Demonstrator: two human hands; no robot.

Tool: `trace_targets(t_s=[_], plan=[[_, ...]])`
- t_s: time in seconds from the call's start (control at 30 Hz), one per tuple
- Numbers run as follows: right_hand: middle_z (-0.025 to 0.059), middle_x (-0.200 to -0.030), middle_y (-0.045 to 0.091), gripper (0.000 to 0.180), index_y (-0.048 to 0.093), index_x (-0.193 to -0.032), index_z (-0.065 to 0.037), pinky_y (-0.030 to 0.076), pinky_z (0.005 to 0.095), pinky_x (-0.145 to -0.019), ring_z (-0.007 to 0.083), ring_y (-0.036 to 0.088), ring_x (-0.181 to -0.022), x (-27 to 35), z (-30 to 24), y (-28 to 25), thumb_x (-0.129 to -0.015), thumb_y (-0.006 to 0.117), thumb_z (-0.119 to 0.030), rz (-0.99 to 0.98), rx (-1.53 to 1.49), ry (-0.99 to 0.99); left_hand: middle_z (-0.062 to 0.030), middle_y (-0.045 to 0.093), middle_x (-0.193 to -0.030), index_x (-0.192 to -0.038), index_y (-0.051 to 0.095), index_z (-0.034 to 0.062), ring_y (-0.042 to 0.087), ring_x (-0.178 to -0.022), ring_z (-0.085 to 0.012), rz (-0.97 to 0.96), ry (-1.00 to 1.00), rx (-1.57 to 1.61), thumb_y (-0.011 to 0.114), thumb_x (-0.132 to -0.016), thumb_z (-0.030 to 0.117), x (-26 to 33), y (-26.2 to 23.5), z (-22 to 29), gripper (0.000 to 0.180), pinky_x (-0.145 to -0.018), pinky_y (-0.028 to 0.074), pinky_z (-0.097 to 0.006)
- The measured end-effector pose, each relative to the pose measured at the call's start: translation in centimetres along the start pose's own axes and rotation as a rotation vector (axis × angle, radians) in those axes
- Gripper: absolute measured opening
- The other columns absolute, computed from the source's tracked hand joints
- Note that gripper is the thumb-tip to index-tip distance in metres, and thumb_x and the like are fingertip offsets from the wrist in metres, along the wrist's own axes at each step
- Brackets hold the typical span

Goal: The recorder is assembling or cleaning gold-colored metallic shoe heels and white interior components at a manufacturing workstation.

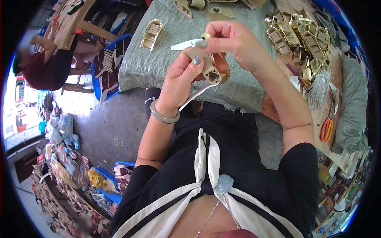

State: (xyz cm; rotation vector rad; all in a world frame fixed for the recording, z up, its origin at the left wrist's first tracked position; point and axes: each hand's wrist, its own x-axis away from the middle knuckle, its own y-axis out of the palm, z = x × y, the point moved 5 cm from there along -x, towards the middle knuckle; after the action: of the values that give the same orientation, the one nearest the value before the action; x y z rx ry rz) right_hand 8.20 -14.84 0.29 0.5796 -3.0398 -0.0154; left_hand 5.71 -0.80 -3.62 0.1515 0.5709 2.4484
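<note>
My left hand [183, 75] is wrapped round a beige moulded shoe heel [212, 76]. The heel's hollow end, with small holes, faces me, and its far side looks coppery and glossy. A thin white strip [200, 93] hangs from the heel's lower edge down past my left wrist. Another white length [184, 45] sticks out to the left above the heel; whether both are one strip is hidden. Just above the heel, my right hand [232, 41] is closed in a pinch at this upper length's end. A small pale yellow spot shows between its fingertips, too small to name.
A single heel [151, 35] lies on the grey woven cover [135, 65], with more at its far edge. To the right are piled gold heels [299, 39], a bundle of white strips [316, 91] and orange-handled scissors [327, 129]. At far left sits another person [43, 65].
</note>
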Motion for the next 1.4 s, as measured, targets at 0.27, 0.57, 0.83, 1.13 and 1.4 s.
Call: trace_targets(t_s=[0.27, 0.57, 0.83, 1.13, 1.4], plan=[[0.0011, -0.073, 0.061, 0.022, 0.06, -0.084, -0.002, 0.042, 0.0184, -0.053, 0.0059, 0.054, -0.057, 0.6, -1.5, 0.9, -0.078, 0.069, -0.02, -0.065, -0.271, -0.004, -0.0199, 0.057, -0.109, -0.124, 0.042, -0.0023, 0.062, -0.097, -0.0295, -0.047, 0.013, 0.363, 0.048, -0.093, 0.035, -0.4, 0.9, 0.6, 0.049, -0.085, 0.052, -0.042], [0.0013, -0.069, 0.061, 0.015, 0.058, -0.082, -0.004, 0.041, 0.017, -0.051, 0.0045, 0.053, -0.054, 0.1, -0.2, 1.0, -0.078, 0.068, -0.016, -0.212, -0.35, 0.069, -0.0191, 0.058, -0.108, -0.122, 0.045, -0.0033, 0.064, -0.093, -0.0263, -0.162, -0.012, 0.428, 0.051, -0.093, 0.032, 0.0, 0.7, -0.1, 0.046, -0.08, 0.055, -0.037], [0.0016, -0.083, 0.062, 0.037, 0.054, -0.099, -0.003, 0.046, 0.0201, -0.066, 0.0066, 0.058, -0.074, 0.1, -0.6, 1.3, -0.075, 0.071, -0.024, -0.279, -0.065, -0.02, -0.016, 0.06, -0.11, -0.12, 0.047, -0.0015, 0.063, -0.097, -0.0211, -0.014, -0.043, 0.16, 0.053, -0.092, 0.031, -0.7, -1.2, 1.1, 0.043, -0.078, 0.054, -0.031], [0.0036, -0.088, 0.063, 0.018, 0.056, -0.098, -0.003, 0.05, 0.0234, -0.074, 0.0092, 0.062, -0.08, -1.2, 1.5, 0.5, -0.086, 0.061, -0.016, -0.121, -0.718, -0.02, -0.0208, 0.041, -0.132, -0.144, 0.01, 0.0072, 0.046, -0.12, -0.0279, -0.192, 0.266, 0.246, 0.069, -0.063, 0.059, 0.3, 0.9, 3.6, 0.113, -0.099, 0.04, -0.039], [0.0029, -0.089, 0.064, 0.016, 0.056, -0.099, -0.005, 0.052, 0.0246, -0.073, 0.01, 0.063, -0.081, -0.1, 0.1, 1.8, -0.087, 0.059, -0.015, -0.164, -0.815, -0.04, -0.0071, 0.05, -0.12, -0.129, 0.04, 0.0012, 0.05, -0.108, -0.0152, -0.019, 0.473, -0.356, 0.084, -0.063, 0.016, 0.6, 0.7, 3.8, 0.081, -0.093, 0.04, -0.028]])
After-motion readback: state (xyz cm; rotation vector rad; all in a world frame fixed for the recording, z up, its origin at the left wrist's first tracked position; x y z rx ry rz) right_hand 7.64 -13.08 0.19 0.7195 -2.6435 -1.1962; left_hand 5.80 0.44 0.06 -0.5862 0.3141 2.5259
